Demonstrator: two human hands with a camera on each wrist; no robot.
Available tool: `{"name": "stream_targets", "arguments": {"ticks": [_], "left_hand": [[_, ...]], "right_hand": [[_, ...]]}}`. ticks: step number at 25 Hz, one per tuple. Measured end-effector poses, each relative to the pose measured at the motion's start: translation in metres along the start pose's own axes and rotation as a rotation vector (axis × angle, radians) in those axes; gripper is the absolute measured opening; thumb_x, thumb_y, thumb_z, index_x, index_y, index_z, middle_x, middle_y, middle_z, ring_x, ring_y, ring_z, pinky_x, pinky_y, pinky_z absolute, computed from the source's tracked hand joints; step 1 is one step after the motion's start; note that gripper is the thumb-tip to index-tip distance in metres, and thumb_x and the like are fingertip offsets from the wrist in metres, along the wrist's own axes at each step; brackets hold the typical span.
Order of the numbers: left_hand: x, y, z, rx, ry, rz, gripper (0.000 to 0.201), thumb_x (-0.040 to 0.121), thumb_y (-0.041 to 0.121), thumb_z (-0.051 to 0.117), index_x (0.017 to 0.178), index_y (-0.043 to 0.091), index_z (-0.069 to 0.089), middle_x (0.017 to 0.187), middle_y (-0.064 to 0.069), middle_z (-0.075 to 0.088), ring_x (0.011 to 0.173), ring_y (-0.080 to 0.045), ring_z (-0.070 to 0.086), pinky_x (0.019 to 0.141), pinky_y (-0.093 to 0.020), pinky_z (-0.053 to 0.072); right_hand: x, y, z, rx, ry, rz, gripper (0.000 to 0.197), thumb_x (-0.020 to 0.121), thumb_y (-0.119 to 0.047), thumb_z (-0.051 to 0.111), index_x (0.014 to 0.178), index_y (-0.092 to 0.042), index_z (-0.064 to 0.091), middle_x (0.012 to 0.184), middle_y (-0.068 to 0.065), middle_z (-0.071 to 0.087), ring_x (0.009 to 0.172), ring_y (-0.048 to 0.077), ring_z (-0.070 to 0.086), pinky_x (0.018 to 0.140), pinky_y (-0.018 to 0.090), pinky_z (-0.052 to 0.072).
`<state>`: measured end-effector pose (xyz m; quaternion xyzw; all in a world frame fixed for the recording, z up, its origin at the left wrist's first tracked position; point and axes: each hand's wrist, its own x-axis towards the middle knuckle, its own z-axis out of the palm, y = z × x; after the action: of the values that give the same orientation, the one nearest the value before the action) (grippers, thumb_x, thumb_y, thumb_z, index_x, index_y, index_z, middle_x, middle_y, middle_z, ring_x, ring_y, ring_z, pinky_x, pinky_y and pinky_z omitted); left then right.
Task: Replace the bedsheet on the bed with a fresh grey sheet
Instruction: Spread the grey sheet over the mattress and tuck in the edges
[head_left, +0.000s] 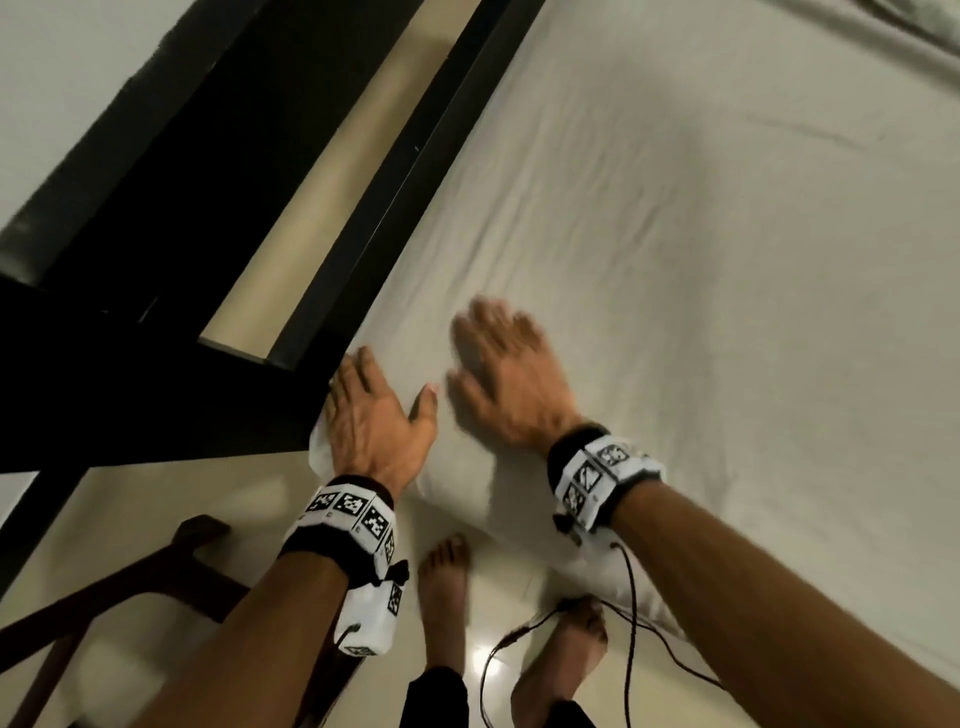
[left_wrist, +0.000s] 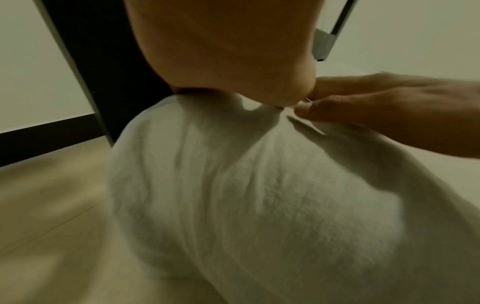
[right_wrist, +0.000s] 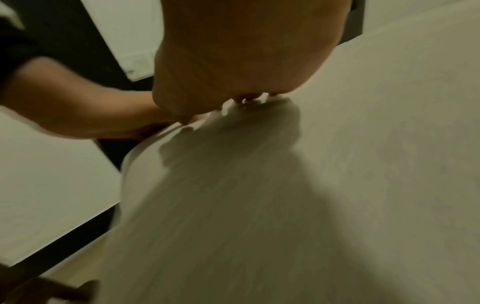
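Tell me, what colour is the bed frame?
Black. The bed frame runs beside the pale sheet, clearest in the head view.

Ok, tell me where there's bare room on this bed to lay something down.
The sheet lies bare from the right hand out to the rumpled fabric at the far corner. It is crowded at the near corner: the left hand rests there against the dark frame, the right beside it.
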<state>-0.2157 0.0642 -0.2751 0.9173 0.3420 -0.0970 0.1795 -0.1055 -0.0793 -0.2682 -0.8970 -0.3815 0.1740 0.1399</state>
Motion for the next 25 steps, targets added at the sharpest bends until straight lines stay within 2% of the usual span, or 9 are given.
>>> {"name": "stream_targets", "arguments": {"ticks": [2,3,8,10,12,15,18,21,25], "left_hand": [[0.014,0.004,0.005,-0.015,0.044,0.066,0.093,0.086,0.056,0.05,0.158,0.006,0.019,0.162,-0.024,0.024,0.149,-0.039,0.026,0.122,-0.052,0.024],[0.018,0.003,0.01,-0.039,0.057,0.061,0.096,0.082,0.058,0.05,0.157,0.007,0.02,0.16,-0.023,0.028,0.147,-0.038,0.029,0.121,-0.052,0.026],[0.027,-0.003,0.015,-0.11,0.032,-0.059,0.107,0.071,0.067,0.047,0.157,0.008,0.021,0.147,-0.023,0.043,0.131,-0.04,0.045,0.111,-0.05,0.036],[0.028,0.004,0.01,-0.14,0.029,-0.092,0.109,0.068,0.068,0.043,0.156,0.008,0.023,0.143,-0.023,0.047,0.127,-0.04,0.048,0.108,-0.048,0.037],[0.027,0.006,0.012,-0.149,0.014,-0.112,0.105,0.071,0.063,0.054,0.155,0.007,0.024,0.143,-0.021,0.047,0.129,-0.039,0.046,0.11,-0.047,0.035],[0.007,-0.008,0.012,-0.089,-0.044,-0.136,0.09,0.087,0.036,0.066,0.156,-0.001,0.022,0.156,-0.021,0.033,0.145,-0.034,0.033,0.122,-0.042,0.022],[-0.039,-0.028,0.007,-0.272,0.074,-0.103,0.086,0.084,0.03,0.069,0.154,0.0,0.031,0.16,-0.015,0.029,0.147,-0.031,0.032,0.123,-0.043,0.025],[-0.073,-0.047,0.007,-0.411,0.149,-0.123,0.08,0.084,0.032,0.07,0.153,0.012,0.037,0.162,-0.002,0.029,0.146,-0.021,0.033,0.118,-0.03,0.031],[-0.062,-0.057,0.005,-0.716,0.03,-0.236,0.093,0.082,0.028,0.076,0.161,0.027,0.025,0.166,0.008,0.026,0.149,-0.007,0.029,0.12,-0.028,0.029]], "right_hand": [[0.055,0.014,-0.024,-0.016,0.143,0.11,0.068,0.1,-0.055,0.027,0.156,-0.018,0.037,0.166,0.015,0.028,0.154,0.033,0.024,0.125,0.052,0.016],[0.08,0.018,-0.03,-0.065,0.143,0.092,0.067,0.098,-0.057,0.025,0.152,-0.021,0.043,0.163,0.014,0.033,0.151,0.034,0.026,0.123,0.053,0.019],[0.137,0.005,-0.014,-0.229,-0.079,0.053,0.066,0.095,-0.066,0.028,0.148,-0.035,0.051,0.17,0.017,0.02,0.158,0.037,0.011,0.123,0.067,0.001],[0.143,-0.001,-0.023,-0.279,-0.122,-0.003,0.068,0.094,-0.068,0.026,0.145,-0.036,0.056,0.168,0.019,0.023,0.157,0.038,0.013,0.122,0.068,0.001],[0.141,-0.021,-0.026,-0.334,-0.212,-0.085,0.067,0.096,-0.066,0.025,0.143,-0.034,0.059,0.163,0.016,0.035,0.156,0.036,0.017,0.122,0.068,0.002],[0.106,-0.077,0.002,-0.373,-0.328,-0.204,0.061,0.102,-0.058,0.022,0.146,-0.034,0.056,0.16,0.01,0.043,0.156,0.032,0.021,0.123,0.066,-0.003],[0.067,-0.101,0.022,-0.283,-0.275,-0.269,0.065,0.098,-0.051,0.017,0.143,-0.033,0.06,0.16,0.011,0.044,0.154,0.031,0.027,0.124,0.063,0.003],[0.045,-0.091,0.027,-0.255,-0.165,-0.389,0.064,0.09,-0.047,0.027,0.138,-0.029,0.065,0.149,0.01,0.056,0.145,0.032,0.042,0.122,0.058,0.016],[0.045,-0.093,0.025,-0.289,-0.191,-0.427,0.069,0.086,-0.048,0.018,0.133,-0.033,0.066,0.14,0.003,0.061,0.139,0.028,0.047,0.119,0.056,0.02]]}}
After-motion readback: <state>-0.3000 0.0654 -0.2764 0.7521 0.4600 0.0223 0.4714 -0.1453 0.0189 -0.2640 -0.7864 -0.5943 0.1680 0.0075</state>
